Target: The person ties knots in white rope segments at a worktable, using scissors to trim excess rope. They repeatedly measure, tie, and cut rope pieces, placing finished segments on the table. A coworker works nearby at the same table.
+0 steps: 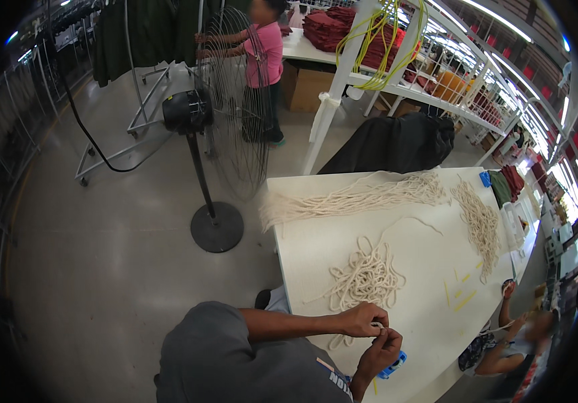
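My left hand [364,320] and my right hand [382,350] meet above the near edge of the white table. Between their fingertips they pinch a short bit of cream cotton rope [377,325], mostly hidden by the fingers. Just beyond my left hand lies a loose tangled heap of the same rope [364,279], with strands trailing away from it. Beside my right wrist is a blue plastic object [392,366], partly covered; I cannot tell what it is.
Long rope lengths [354,199] lie along the table's far side, another bundle [478,221] to the right. Several yellow strips [462,297] are scattered on the tabletop. A co-worker [505,337] holds rope at the right. A pedestal fan [188,111] and another person [266,55] are beyond.
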Demonstrator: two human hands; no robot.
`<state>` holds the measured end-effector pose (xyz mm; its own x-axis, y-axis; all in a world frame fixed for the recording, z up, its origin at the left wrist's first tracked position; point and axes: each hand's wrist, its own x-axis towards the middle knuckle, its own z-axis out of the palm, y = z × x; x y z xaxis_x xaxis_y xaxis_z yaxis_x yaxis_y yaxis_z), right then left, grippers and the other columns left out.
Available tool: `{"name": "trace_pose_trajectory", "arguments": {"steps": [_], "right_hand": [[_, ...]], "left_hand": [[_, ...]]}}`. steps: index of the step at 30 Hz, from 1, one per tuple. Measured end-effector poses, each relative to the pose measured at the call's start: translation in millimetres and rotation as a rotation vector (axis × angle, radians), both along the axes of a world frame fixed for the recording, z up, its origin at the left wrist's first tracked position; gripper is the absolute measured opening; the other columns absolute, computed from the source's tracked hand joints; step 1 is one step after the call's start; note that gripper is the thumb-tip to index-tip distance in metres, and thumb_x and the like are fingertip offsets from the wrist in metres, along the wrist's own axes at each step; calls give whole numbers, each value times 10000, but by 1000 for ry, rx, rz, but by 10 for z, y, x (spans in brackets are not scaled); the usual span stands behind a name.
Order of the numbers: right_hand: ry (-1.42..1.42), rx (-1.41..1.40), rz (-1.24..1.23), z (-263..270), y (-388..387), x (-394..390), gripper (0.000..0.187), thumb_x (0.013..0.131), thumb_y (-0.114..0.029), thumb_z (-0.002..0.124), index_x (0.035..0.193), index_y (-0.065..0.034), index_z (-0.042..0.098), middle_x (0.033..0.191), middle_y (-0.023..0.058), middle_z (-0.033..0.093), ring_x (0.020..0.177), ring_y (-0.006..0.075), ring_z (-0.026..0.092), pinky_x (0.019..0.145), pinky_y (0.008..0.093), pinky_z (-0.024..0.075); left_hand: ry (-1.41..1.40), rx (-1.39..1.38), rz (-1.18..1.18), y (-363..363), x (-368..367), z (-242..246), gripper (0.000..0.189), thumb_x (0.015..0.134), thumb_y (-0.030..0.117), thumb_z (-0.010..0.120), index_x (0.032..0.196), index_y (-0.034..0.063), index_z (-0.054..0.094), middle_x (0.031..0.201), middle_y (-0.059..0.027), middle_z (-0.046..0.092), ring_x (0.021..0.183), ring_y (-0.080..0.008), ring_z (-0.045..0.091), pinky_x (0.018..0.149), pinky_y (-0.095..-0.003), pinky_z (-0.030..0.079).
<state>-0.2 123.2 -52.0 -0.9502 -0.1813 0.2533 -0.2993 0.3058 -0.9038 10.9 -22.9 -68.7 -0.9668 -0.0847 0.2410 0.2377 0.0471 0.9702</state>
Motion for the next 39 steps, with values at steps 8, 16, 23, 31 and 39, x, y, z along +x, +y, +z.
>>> {"name": "trace_pose_trajectory", "arguments": {"steps": [8,16,23,31,39], "right_hand": [[2,70,92,41,61,-44,103,943,-64,626,902,15,575,777,43,594,691,103,534,625,244,446],[-47,-128,114,89,25,-193,149,936,-88,639,843,-3,559,707,40,583,630,89,522,583,231,422],[-270,-348,122,39,32,-244,183,947,-124,635,818,-21,556,670,37,571,585,91,507,559,222,411],[-363,-507,34,-92,70,-184,140,943,-98,644,846,-3,613,670,18,582,583,78,512,555,225,413],[-374,-541,-31,-24,111,-121,158,951,-114,648,847,1,616,668,23,588,581,76,511,553,217,403]], "left_hand": [[63,-217,-120,-217,-25,91,155,745,88,686,805,-17,589,661,-151,591,613,-247,583,578,-363,454],[45,-8,-66,-198,-20,128,153,793,35,655,927,8,588,675,-89,607,622,-172,565,600,-328,439],[17,144,-59,-47,-36,49,170,841,2,586,1001,43,622,730,-31,615,677,-91,541,646,-284,437],[-106,301,-4,190,-87,-141,123,930,50,631,1030,6,688,890,-29,687,834,-85,623,751,-247,505],[5,91,74,260,-127,-65,158,902,-6,609,1031,33,692,899,-12,660,820,-74,586,686,-218,466]]}}
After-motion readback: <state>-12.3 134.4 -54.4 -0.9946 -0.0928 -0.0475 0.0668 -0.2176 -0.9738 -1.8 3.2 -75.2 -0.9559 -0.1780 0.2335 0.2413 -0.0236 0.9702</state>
